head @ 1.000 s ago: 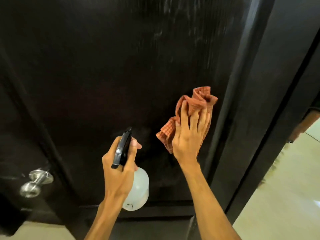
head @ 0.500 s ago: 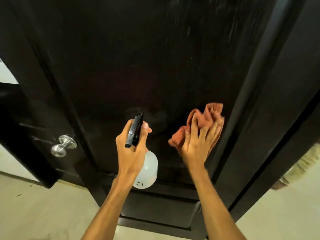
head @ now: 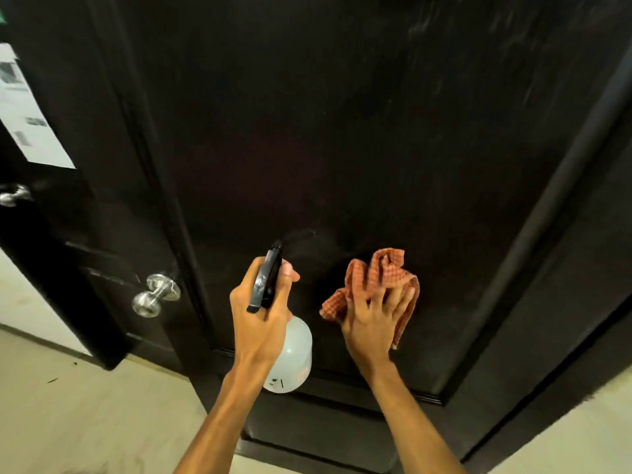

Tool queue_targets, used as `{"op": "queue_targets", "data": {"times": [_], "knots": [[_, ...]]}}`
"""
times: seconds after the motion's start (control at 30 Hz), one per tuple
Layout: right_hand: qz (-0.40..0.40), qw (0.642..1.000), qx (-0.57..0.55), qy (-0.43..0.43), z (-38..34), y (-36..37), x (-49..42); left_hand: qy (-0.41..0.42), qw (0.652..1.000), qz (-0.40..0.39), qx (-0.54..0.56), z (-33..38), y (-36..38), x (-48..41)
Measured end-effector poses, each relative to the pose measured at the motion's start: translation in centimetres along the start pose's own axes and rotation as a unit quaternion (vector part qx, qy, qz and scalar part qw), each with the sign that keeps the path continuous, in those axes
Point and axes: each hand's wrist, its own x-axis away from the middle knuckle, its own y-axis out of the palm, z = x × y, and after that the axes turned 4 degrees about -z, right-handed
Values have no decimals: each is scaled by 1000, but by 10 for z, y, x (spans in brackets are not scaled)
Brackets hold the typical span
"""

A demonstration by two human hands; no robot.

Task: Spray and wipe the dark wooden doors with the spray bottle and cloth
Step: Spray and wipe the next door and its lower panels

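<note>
While my left fingers (head: 287, 270) curl round the black trigger head of the spray bottle (head: 292, 357), its nozzle points at the dark wooden door (head: 342, 131) just ahead of them, and its pale round body hangs below my palm. My right fingers (head: 393, 301), spread and fairly straight, press a bunched orange checked cloth (head: 379, 271) against the door panel, just right of the bottle. Well left of both, a silver door knob (head: 155, 295) sticks out. Pale floor (head: 85, 422) lies beneath my forearms.

The neck of the bottle (head: 294, 350) is hidden by the left hand (head: 260, 319), part of the cloth (head: 383, 268) by the right hand (head: 369, 326). At upper left, the paper (head: 30, 131) is cut off, its print blurred.
</note>
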Motion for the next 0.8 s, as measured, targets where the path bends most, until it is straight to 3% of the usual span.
{"op": "queue_targets", "data": {"times": [0.13, 0.23, 0.27, 0.33, 0.43, 0.53, 0.63, 0.8], "knots": [[70, 995, -7, -66, -41, -22, -81, -7, 1000, 10, -12, -17, -30, -12], [115, 992, -36, -25, -78, -18, -113, -13, 1000, 16, -14, -28, -52, -20], [100, 994, -38, -28, -91, -7, -103, -13, 1000, 21, -11, -31, -59, -23], [-6, 992, -8, -125, -110, 24, -56, -20, 999, 29, -12, -37, -74, -28], [-181, 948, 62, -256, -125, 52, -15, -37, 998, 42, -15, -47, -98, -31], [-144, 951, 26, -272, -151, 51, -50, -37, 998, 48, -21, -61, -120, -33], [-96, 972, 13, -212, -167, 56, -59, -43, 998, 43, -30, -68, -134, -36], [-191, 951, 98, -221, -113, 55, 5, -53, 998, 14, -20, -71, -134, -37]]}}
